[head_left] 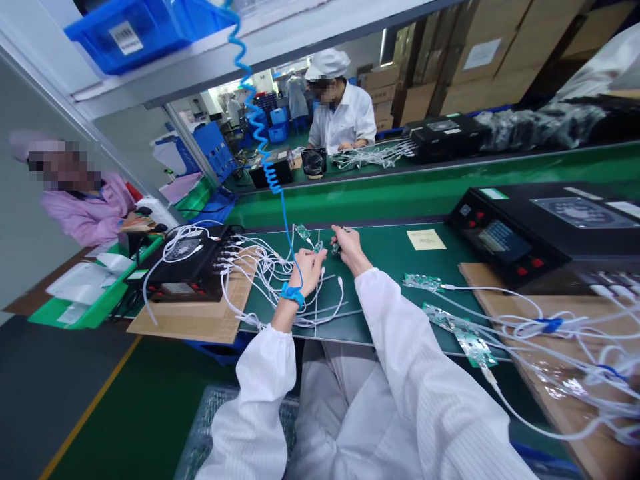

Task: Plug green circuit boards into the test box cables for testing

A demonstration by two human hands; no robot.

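Fingers pinched together, my left hand grips a small green circuit board above the green mat. A blue wrist strap with a coiled blue cord is on that wrist. My right hand is closed just to the right, around a small dark piece whose kind I cannot make out. Beyond my left hand another small circuit board lies on the mat, joined to a white cable. White cables spread around and under my left hand, and a loose cable plug lies between my forearms.
A black box with cable ports stands left on cardboard. At right are a larger black device with a screen, cabled circuit boards and a paper note. A blue bin hangs overhead. Two people sit nearby.
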